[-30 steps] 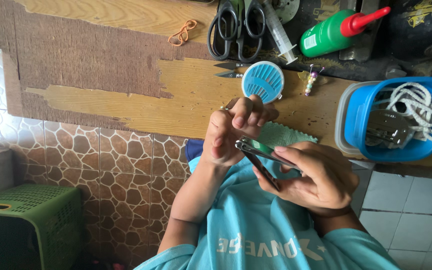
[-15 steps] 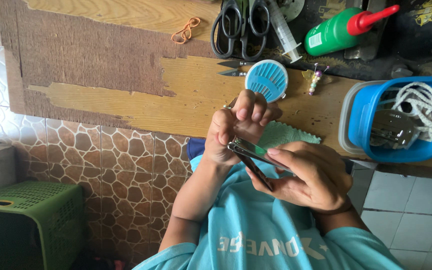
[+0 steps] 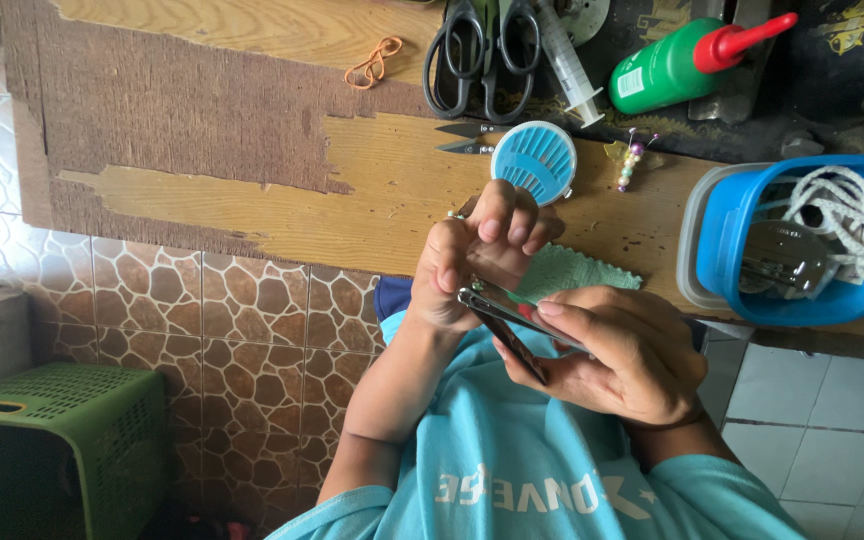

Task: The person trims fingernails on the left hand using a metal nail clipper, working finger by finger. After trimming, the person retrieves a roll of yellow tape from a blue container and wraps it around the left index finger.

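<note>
— What are the two hands doing?

— The right hand (image 3: 617, 355) grips a metal nail clipper (image 3: 510, 322), thumb along the top and the other fingers wrapped underneath. The clipper's tip touches the left hand (image 3: 477, 262), whose fingers are curled in and pressed side by side, nails facing up. Both hands are close above the person's turquoise shirt (image 3: 532, 470), at the near edge of the worn wooden table (image 3: 252, 190).

— And the containers?

— On the right of the table stands a blue plastic tub (image 3: 717, 250), which seems to sit in a pale, clear outer tub (only its rim shows). It holds a coil of white cord (image 3: 842, 210) and a shiny metal part (image 3: 782, 255) that I can't identify further. Just beyond the left hand's fingertips is a round blue needle case (image 3: 535, 160). At the far edge a green bottle with a red nozzle (image 3: 667, 65) lies on its side, and I can't see what's in it.

— Anything else?

— Black-handled scissors (image 3: 482, 55) and a plastic syringe (image 3: 567, 60) lie far, small thread snips (image 3: 467, 138) just left of the needle case, and an orange loop (image 3: 372, 62) further left. A green scrap of cloth (image 3: 582, 270) lies behind the hands. A green perforated plastic basket (image 3: 52, 440) sits upturned on the floor, near left.
</note>
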